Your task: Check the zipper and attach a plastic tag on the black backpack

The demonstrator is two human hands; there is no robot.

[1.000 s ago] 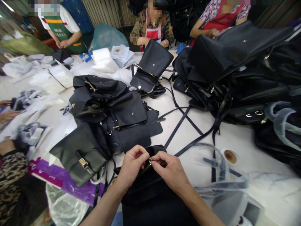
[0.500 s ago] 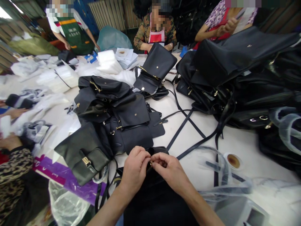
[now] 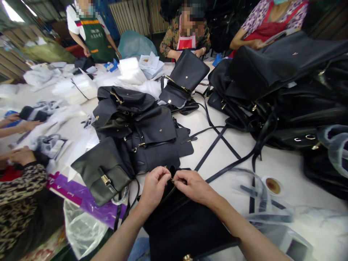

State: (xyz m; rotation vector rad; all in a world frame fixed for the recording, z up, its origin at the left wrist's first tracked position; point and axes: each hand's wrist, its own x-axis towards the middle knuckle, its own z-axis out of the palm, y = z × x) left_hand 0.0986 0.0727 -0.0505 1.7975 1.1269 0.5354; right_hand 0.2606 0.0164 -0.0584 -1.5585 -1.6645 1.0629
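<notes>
The left hand [image 3: 153,186] - just right of a buckled bag [image 3: 104,174] lying on a purple sheet [image 3: 78,197] - is closed to a pinch, thumb and fingertips nipping a small metal clasp [image 3: 172,179]. The clasp sits at the top edge of a black bag [image 3: 179,224], which lies at the near edge of the worktop [image 3: 272,161]. The right hand [image 3: 191,185] pinches the same clasp from the other side (fingers curled in tight). Further right stand a roll of tape [image 3: 272,186] and a heap of bags [image 3: 285,90].
</notes>
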